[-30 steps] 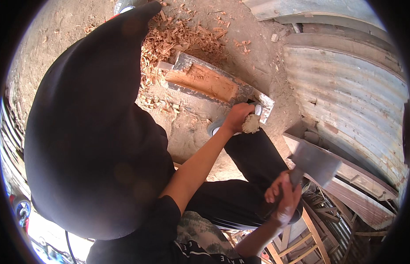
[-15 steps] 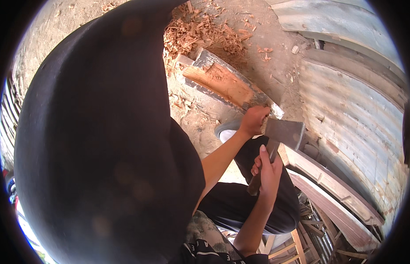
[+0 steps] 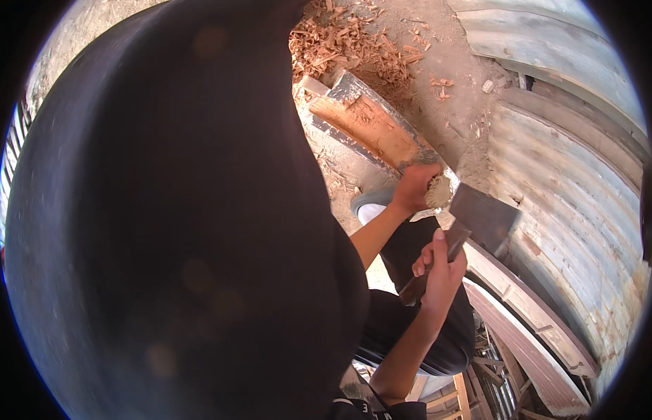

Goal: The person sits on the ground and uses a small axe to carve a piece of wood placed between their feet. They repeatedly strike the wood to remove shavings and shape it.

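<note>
My left hand (image 3: 414,187) is closed around a round wooden tool handle (image 3: 439,192) with a pale, frayed butt end. The rest of that tool is hidden by the hand. It sits at the near end of a wooden block (image 3: 371,129) with a hollowed orange-brown trough and dark, weathered sides. My right hand (image 3: 445,269) grips the wooden shaft of a hatchet. The broad, flat steel head of the hatchet (image 3: 486,217) is just to the right of the frayed butt, with a small gap showing between them.
Wood shavings (image 3: 354,45) lie heaped on the dirt ground beyond the block. Corrugated metal sheets (image 3: 550,182) stand along the right. Long boards (image 3: 529,304) and wooden scraps lie at lower right. My shoe (image 3: 371,203) is beside the block. A large dark shape (image 3: 179,210) blocks the left side.
The hatchet head has moved right, away from the handle's butt end, which it partly covered before. My left hand keeps its hold. The whole view has shifted slightly.
</note>
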A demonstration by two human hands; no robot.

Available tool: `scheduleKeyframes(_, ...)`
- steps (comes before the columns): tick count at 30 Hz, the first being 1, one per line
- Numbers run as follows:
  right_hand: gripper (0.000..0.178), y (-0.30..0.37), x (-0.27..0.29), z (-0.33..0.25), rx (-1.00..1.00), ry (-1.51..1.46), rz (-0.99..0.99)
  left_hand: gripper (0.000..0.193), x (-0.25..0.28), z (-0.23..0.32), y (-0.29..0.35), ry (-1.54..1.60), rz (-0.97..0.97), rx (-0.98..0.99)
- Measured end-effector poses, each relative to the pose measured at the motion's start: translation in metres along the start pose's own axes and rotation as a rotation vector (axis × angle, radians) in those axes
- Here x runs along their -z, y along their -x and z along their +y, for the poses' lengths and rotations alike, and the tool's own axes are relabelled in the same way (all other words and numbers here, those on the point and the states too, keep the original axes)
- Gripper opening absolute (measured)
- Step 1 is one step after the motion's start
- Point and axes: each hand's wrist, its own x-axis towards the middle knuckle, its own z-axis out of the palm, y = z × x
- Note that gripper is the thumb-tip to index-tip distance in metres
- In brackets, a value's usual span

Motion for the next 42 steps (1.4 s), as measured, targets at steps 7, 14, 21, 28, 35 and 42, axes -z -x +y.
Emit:
scheduleKeyframes(7, 0.021, -0.012, -0.006, 0.022, -0.111, 0.012, -0.051, 0.031, -0.004, -0.003, 0.007, 0.006, 0.002, -0.049)
scheduleKeyframes(14, 0.025, -0.013, -0.001, 0.029, -0.047, -0.036, 0.044, 0.032, -0.01, -0.012, 0.004, 0.013, -0.011, -0.018)
scheduleKeyframes(21, 0.03, -0.01, 0.015, 0.034, 0.05, -0.09, 0.101, 0.035, -0.015, -0.023, 0.011, -0.161, -0.115, -0.069)
scheduleKeyframes(28, 0.028, -0.014, 0.018, 0.031, -0.121, -0.11, 0.052, 0.033, -0.018, -0.025, 0.009, -0.159, -0.101, -0.076)
scheduleKeyframes(35, 0.026, -0.019, 0.018, 0.04, -0.18, -0.097, -0.053, 0.029, -0.016, -0.022, 0.01, -0.187, -0.164, -0.061)
scheduleKeyframes(42, 0.024, -0.018, 0.017, 0.049, -0.16, -0.232, 0.06, 0.029, -0.028, -0.024, 0.018, -0.23, -0.239, -0.087)
